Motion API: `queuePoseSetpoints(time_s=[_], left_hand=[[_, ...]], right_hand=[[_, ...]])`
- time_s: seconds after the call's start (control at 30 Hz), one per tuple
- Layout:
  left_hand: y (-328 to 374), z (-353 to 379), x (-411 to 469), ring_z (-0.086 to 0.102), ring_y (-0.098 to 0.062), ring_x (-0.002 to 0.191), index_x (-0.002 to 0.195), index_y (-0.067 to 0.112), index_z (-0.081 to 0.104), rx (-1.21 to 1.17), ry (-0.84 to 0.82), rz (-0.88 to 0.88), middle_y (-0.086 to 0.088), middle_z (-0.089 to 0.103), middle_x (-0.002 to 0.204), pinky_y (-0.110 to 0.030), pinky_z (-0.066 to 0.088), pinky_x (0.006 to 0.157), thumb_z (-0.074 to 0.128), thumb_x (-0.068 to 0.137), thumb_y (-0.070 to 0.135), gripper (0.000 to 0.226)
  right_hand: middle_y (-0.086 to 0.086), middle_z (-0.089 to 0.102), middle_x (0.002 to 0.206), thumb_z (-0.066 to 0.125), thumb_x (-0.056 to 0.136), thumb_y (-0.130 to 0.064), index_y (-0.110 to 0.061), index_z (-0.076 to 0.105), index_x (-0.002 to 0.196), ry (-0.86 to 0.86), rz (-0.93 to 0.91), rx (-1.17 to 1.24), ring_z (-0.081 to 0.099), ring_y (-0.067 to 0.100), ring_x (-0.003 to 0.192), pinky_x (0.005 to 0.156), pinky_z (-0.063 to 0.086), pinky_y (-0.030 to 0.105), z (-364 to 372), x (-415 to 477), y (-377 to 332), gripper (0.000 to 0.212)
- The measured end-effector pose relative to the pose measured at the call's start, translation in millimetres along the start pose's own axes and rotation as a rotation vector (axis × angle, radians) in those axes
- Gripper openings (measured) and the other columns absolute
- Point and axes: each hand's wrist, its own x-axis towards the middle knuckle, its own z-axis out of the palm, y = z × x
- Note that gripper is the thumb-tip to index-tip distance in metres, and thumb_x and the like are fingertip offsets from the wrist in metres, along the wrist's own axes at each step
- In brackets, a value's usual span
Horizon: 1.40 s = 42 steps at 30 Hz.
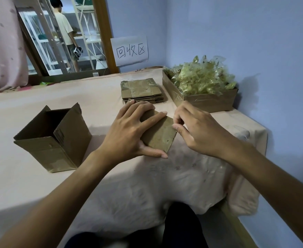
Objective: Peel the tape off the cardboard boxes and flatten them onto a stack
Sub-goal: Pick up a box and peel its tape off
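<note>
Small cardboard box [160, 136], face up, long axis unclear under our left hand [129, 129] gripping it; right hand [199, 129] fingers [180, 130] pinch its right edge.

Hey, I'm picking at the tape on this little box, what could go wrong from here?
1. Your right hand pinches just the edge of the small box; tape gripped so narrowly may tear off short.
2. The peeled tape is heaped above the rim of its tray, so another strip may slide off.
</note>
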Motion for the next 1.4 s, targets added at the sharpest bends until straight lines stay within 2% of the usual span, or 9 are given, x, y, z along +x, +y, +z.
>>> queuePoseSetpoints(time_s=[0.2,0.3,0.43,0.6,0.73,0.87,1.13,1.23,1.4], left_hand=[[-2,1,-3,0.051,-0.034,0.133,0.147,0.021,0.058,0.001,0.002,-0.021,-0.014,0.057,0.138,-0.05,0.031,0.12,0.054,0.073,0.095,0.104],[-5,2,-6,0.052,-0.033,0.131,0.147,0.021,0.057,0.001,0.0,-0.047,-0.014,0.057,0.138,-0.049,0.032,0.119,0.055,0.072,0.094,0.104],[-4,3,-5,0.053,-0.034,0.13,0.146,0.02,0.059,0.007,0.017,-0.043,-0.015,0.058,0.137,-0.049,0.032,0.119,0.054,0.073,0.094,0.104],[-2,3,-1,0.054,-0.035,0.129,0.144,0.019,0.06,0.024,0.028,-0.011,-0.016,0.059,0.134,-0.05,0.033,0.118,0.053,0.074,0.094,0.103],[1,2,6,0.053,-0.034,0.13,0.145,0.02,0.06,0.038,0.004,0.026,-0.014,0.059,0.134,-0.05,0.032,0.119,0.052,0.073,0.096,0.104],[4,2,13,0.055,-0.034,0.129,0.143,0.021,0.061,0.04,0.018,0.064,-0.013,0.061,0.132,-0.051,0.033,0.118,0.053,0.071,0.097,0.105],[2,4,15,0.055,-0.033,0.127,0.143,0.021,0.061,0.051,0.01,0.036,-0.013,0.06,0.132,-0.051,0.033,0.118,0.053,0.071,0.096,0.104],[0,4,14,0.055,-0.034,0.126,0.144,0.021,0.061,0.048,0.009,0.026,-0.013,0.06,0.131,-0.05,0.034,0.117,0.053,0.072,0.096,0.104],[2,3,11,0.055,-0.035,0.127,0.144,0.02,0.061,0.053,0.017,0.033,-0.014,0.06,0.131,-0.049,0.033,0.118,0.048,0.074,0.097,0.104]], right_hand=[[0.0,0.055,0.104,0.064,0.098,-0.016,-0.011,0.061,0.101,0.047,-0.051,0.035,0.058,0.017,0.084,0.075,0.051,0.037,-2,-9,-5,0.007],[0.002,0.059,0.109,0.06,0.099,-0.02,-0.009,0.065,0.109,0.092,-0.041,0.037,0.064,0.022,0.09,0.075,0.054,0.043,6,-12,-8,0.015],[0.001,0.059,0.103,0.064,0.098,-0.018,-0.01,0.064,0.103,0.094,-0.026,0.023,0.062,0.019,0.088,0.076,0.052,0.039,4,-8,-8,0.01],[-0.004,0.052,0.103,0.065,0.097,-0.025,-0.016,0.058,0.098,-0.038,0.014,-0.033,0.046,0.009,0.078,0.071,0.044,0.033,-7,3,-6,0.012],[-0.005,0.046,0.102,0.063,0.098,-0.028,-0.017,0.055,0.096,-0.139,0.032,-0.027,0.051,0.016,0.075,0.069,0.041,0.035,-15,5,-1,0.014],[-0.004,0.044,0.102,0.062,0.099,-0.027,-0.016,0.053,0.095,-0.156,0.054,-0.053,0.044,0.015,0.071,0.067,0.034,0.032,-14,-3,2,0.014],[-0.005,0.059,0.111,0.061,0.101,-0.025,-0.016,0.065,0.109,0.098,0.023,-0.023,0.063,0.017,0.088,0.069,0.054,0.042,-1,-25,3,0.013],[-0.005,0.06,0.112,0.064,0.1,-0.024,-0.017,0.067,0.108,0.095,0.027,-0.028,0.063,0.015,0.09,0.069,0.054,0.04,-1,-21,3,0.011],[-0.008,0.049,0.106,0.063,0.098,-0.027,-0.018,0.058,0.1,-0.04,0.063,0.07,0.056,0.014,0.076,0.068,0.05,0.043,-7,-7,1,0.011]])
